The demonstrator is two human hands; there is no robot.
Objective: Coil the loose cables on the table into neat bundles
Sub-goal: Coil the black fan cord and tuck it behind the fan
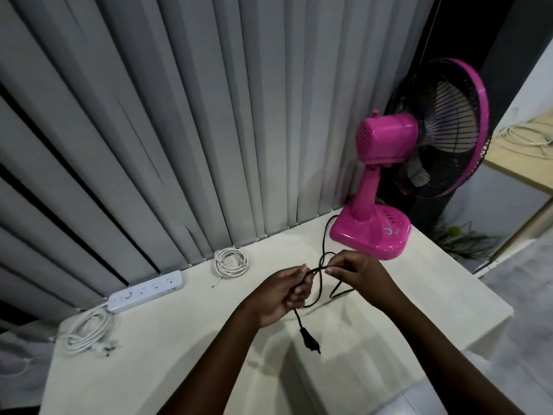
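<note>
While the left hand (282,295) grips the black cable (324,235) with curled fingers, the right hand (356,272) pinches the same cable a little further along, so both hands are closed on it above the counter (209,339). The cable runs from the base of the pink fan (371,229) at the far right, comes to the hands, makes one loose loop between them, and its plug (309,341) hangs below the left hand, just over the counter.

A small white coil (232,262) lies near the blinds, already bundled. A white power strip (146,290) lies to the left of it, and its own white cord (86,327) lies in a loose pile at the left edge.

I think the coiling of the black cable is only at the start. The risk is that the cable is fixed to the fan: if the hands pull too much length, the fan can slide or tip, because it stands close to the counter corner. Also the loop can twist into a knot, and the hanging plug may swing and open the loops in the left hand.
</note>
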